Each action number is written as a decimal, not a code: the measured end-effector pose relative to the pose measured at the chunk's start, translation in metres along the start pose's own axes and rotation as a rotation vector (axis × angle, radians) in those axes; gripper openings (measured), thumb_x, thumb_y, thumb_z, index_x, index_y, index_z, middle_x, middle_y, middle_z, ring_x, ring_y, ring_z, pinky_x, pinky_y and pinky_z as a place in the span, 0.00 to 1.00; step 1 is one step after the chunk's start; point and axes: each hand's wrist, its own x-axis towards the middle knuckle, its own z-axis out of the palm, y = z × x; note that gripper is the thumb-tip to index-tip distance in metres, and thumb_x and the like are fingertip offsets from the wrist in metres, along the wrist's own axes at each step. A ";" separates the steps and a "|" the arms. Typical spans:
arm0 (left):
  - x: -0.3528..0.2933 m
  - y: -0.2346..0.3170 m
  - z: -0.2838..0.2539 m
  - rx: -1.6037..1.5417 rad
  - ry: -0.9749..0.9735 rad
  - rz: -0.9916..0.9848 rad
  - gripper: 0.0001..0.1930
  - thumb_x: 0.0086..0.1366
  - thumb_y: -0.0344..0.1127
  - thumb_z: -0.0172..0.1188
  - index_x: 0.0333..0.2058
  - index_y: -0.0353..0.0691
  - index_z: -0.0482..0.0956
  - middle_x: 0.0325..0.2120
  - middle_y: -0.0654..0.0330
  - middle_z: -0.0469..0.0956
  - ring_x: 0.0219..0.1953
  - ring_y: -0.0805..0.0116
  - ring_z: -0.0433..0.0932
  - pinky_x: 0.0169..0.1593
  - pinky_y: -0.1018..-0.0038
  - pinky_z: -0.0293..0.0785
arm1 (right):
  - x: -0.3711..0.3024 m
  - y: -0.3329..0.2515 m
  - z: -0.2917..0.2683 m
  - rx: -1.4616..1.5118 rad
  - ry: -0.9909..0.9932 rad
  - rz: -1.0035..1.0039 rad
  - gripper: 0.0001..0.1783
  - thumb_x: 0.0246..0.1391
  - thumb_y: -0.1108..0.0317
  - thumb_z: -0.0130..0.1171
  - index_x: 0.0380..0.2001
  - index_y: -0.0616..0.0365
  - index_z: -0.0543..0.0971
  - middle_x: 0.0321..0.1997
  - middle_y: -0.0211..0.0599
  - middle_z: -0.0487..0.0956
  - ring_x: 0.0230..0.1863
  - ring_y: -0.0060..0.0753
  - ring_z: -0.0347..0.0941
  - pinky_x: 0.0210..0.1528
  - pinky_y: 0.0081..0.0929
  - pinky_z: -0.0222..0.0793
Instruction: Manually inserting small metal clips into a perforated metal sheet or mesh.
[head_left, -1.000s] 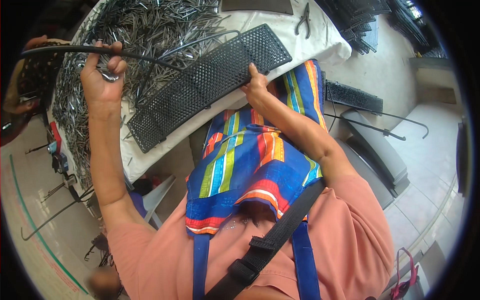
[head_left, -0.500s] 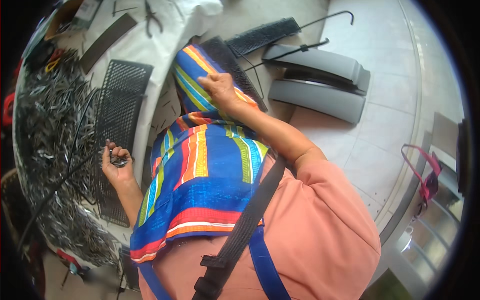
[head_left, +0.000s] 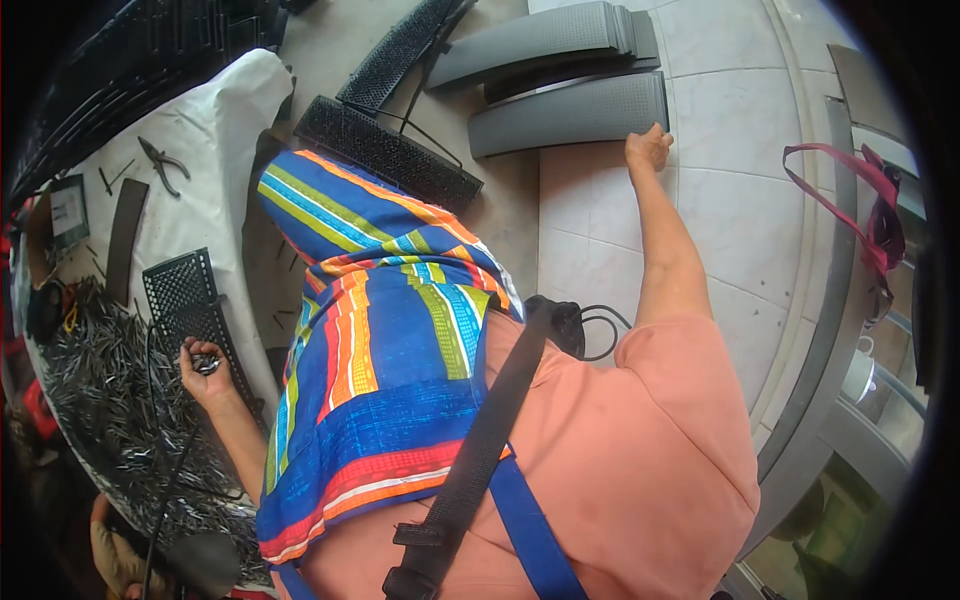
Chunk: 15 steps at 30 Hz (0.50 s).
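Note:
My right hand [head_left: 650, 150] is stretched out to the far right, fingers closed at the near right corner of a grey, curved perforated panel [head_left: 570, 115]. A second grey panel [head_left: 525, 45] lies just beyond it on the floor. My left hand [head_left: 207, 372] is curled around a few small, shiny dark metal pieces [head_left: 206, 363]. It hovers over a black mesh panel [head_left: 180, 290] on the white-covered table [head_left: 215, 130]. Beside that hand lies a big heap of thin dark metal strips [head_left: 120, 400].
Pliers [head_left: 163, 166] and a dark curved strip [head_left: 126, 240] lie on the table. Black mesh panels [head_left: 390, 150] are on the floor before my knees, which a striped cloth covers. Another person's hand [head_left: 120, 560] shows at lower left. A pink strap [head_left: 840, 190] hangs at right.
My right hand has left the striped cloth and reached right to the grey panel. The view has shifted toward the right. My left hand still holds the small metal pieces.

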 end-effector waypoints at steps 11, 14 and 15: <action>0.004 0.006 -0.001 0.122 0.097 0.072 0.05 0.65 0.31 0.54 0.35 0.35 0.74 0.28 0.63 0.76 0.26 0.73 0.72 0.30 0.75 0.70 | 0.004 -0.032 0.014 0.044 0.009 -0.250 0.26 0.43 0.62 0.63 0.49 0.50 0.72 0.47 0.39 0.69 0.51 0.41 0.69 0.49 0.47 0.64; 0.005 0.005 -0.006 0.134 0.092 0.091 0.05 0.64 0.31 0.54 0.36 0.36 0.75 0.28 0.63 0.76 0.26 0.74 0.72 0.29 0.75 0.69 | 0.025 -0.068 0.027 0.184 -0.158 -0.242 0.34 0.41 0.58 0.65 0.54 0.49 0.69 0.52 0.41 0.69 0.54 0.43 0.69 0.54 0.47 0.65; 0.006 0.007 -0.007 0.133 0.097 0.096 0.05 0.64 0.31 0.54 0.36 0.36 0.75 0.28 0.63 0.76 0.26 0.74 0.72 0.29 0.75 0.69 | 0.036 -0.079 0.034 0.187 -0.162 -0.247 0.34 0.41 0.58 0.65 0.54 0.49 0.69 0.52 0.41 0.69 0.54 0.43 0.69 0.54 0.47 0.65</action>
